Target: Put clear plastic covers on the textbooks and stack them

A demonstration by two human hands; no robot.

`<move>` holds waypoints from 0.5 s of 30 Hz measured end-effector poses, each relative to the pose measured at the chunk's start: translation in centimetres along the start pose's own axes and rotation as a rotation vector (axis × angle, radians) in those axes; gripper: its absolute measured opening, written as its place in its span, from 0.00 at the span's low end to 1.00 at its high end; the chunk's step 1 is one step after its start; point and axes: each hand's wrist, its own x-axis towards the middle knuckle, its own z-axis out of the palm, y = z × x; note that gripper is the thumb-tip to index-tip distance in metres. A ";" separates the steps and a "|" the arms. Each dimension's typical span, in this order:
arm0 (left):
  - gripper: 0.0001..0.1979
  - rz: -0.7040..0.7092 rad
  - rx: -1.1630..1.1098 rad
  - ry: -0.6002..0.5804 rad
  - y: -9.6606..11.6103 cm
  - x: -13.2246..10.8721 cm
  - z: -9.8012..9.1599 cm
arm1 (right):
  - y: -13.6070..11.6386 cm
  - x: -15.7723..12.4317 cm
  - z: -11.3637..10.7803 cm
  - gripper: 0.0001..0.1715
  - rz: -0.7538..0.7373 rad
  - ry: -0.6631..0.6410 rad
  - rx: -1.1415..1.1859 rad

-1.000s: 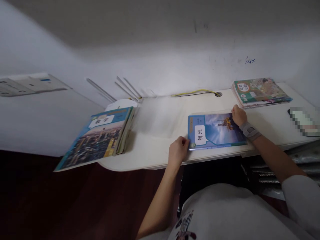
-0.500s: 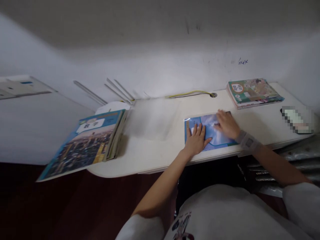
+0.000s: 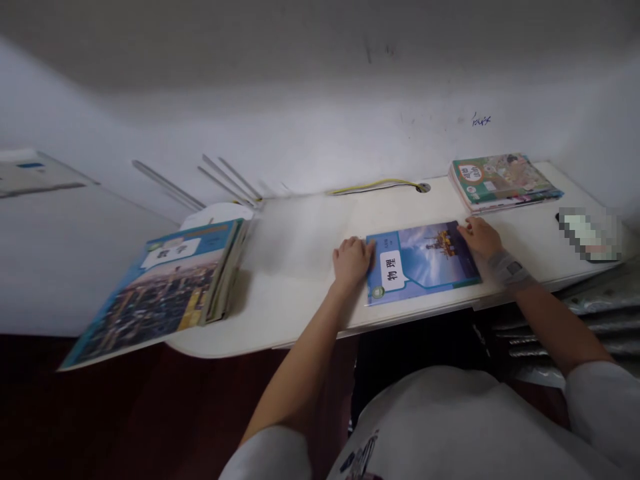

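A blue physics textbook (image 3: 420,263) with an oil-rig cover and a glossy clear sleeve lies flat on the white desk (image 3: 295,313). My left hand (image 3: 353,262) is at its left edge, fingers curled against the cover. My right hand (image 3: 480,238) holds the upper right corner with its fingertips, and a grey wrist brace (image 3: 511,270) wraps that wrist. To the left, a thick maths textbook (image 3: 175,293) overhangs the desk's rounded end. Nearer the wall on the right lies a stack of green-covered books (image 3: 500,183).
A yellow cable (image 3: 375,186) runs along the back of the desk into a round grommet (image 3: 423,188). A blurred-out object (image 3: 590,233) lies at the right. Thin metal rods (image 3: 225,180) lean near the wall, and a ribbed metal surface (image 3: 600,327) sits below the desk.
Both hands have slid off the middle of the cover to the book's left edge and upper right corner, uncovering it. The view has shifted slightly.
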 end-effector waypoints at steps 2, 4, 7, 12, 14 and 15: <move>0.19 -0.048 -0.110 -0.033 0.3 1.9 -0.1 | -0.2 1.9 0.1 0.19 0.069 -0.054 0.051; 0.18 -0.095 -0.187 -0.044 0.5 3.3 0.0 | -0.3 3.4 0.2 0.16 0.095 -0.077 0.081; 0.17 -0.129 -0.225 -0.022 0.6 4.2 0.5 | -0.5 4.6 0.7 0.10 0.127 -0.041 0.081; 0.11 -0.149 -0.258 0.048 0.5 4.1 0.4 | -1.4 4.8 1.6 0.10 0.140 0.024 0.049; 0.10 -0.151 -0.220 0.049 0.3 4.2 0.1 | -1.9 4.9 1.9 0.12 0.131 0.041 0.037; 0.10 -0.156 -0.205 0.051 0.2 4.2 -0.1 | -2.2 4.9 2.0 0.12 0.125 0.047 0.033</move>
